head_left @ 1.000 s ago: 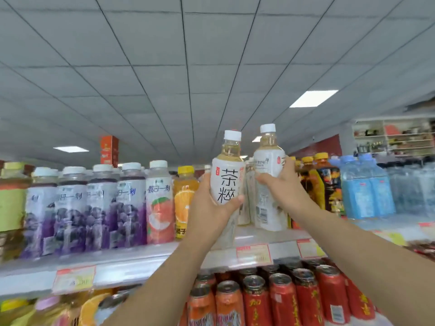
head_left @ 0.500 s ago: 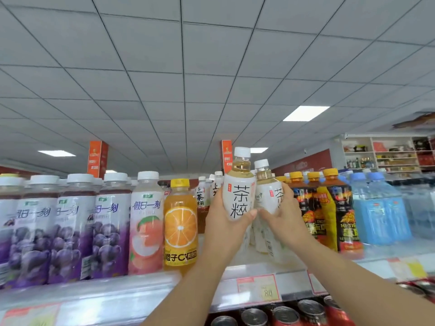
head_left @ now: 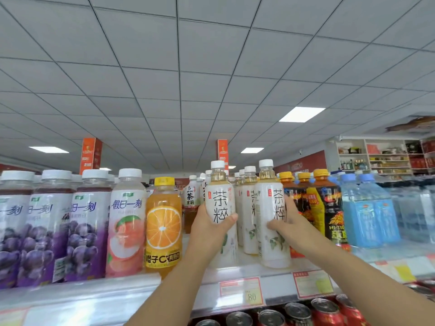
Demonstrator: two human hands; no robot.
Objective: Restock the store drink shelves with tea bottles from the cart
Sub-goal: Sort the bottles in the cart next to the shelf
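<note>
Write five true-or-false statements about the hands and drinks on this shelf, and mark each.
1. The left hand grips a white-capped tea bottle. True.
2. The right hand is empty. False: it grips a second tea bottle.
3. The orange drink bottle has a white cap. False: its cap is yellow.
4. Red cans sit below the shelf. True.
5. The blue bottles stand left of the orange drink bottle. False: they stand far to its right.

The single head-worn camera faces forward and tilts upward from about the level of the top shelf [head_left: 94, 295], near enough that its drink bottles [head_left: 162, 227] span the frame's middle band. Ceiling tiles [head_left: 211, 67] fill the upper half; cans [head_left: 326, 309] one level down edge the bottom.
</note>
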